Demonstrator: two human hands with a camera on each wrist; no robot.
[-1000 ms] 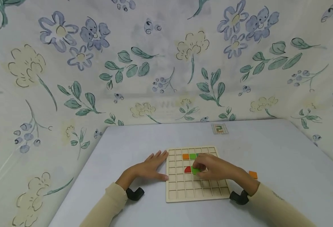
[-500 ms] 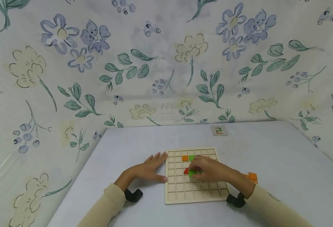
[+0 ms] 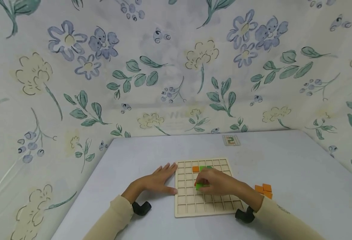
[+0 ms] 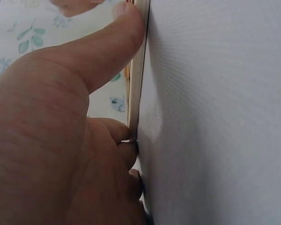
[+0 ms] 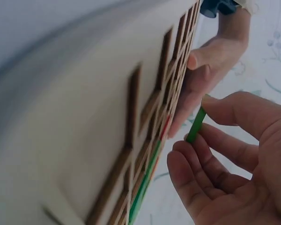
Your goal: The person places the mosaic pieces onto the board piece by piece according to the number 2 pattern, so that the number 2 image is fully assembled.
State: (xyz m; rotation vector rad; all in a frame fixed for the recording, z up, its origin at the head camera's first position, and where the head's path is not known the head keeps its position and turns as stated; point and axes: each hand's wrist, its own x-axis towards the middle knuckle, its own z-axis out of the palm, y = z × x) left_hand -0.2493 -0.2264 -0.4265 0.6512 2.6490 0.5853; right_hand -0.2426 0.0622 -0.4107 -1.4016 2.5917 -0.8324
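My right hand [image 3: 213,181] pinches a light green tile [image 3: 199,187] between thumb and fingers over the wooden grid board [image 3: 191,210]. In the right wrist view this green tile [image 5: 195,125] is held on edge, apart from the board. A red piece lies beside it on the board, mostly hidden by the hand. Farther up, an orange tile [image 3: 196,169], a green tile [image 3: 202,168] and a darker green one [image 3: 209,167] sit in a row. My left hand [image 3: 160,180] rests at the board's left edge, fingers spread; its thumb [image 4: 105,54] touches the rim.
Several orange tiles [image 3: 263,191] lie together on the white table [image 3: 142,150], right of the board. A small card with a coloured grid pattern [image 3: 231,140] lies near the back edge. A flowered cloth [image 3: 176,66] hangs behind the table.
My right hand has shifted a little left with the green tile, toward the red piece. More of the orange tiles at the right now show. My left hand stays at the board's edge.
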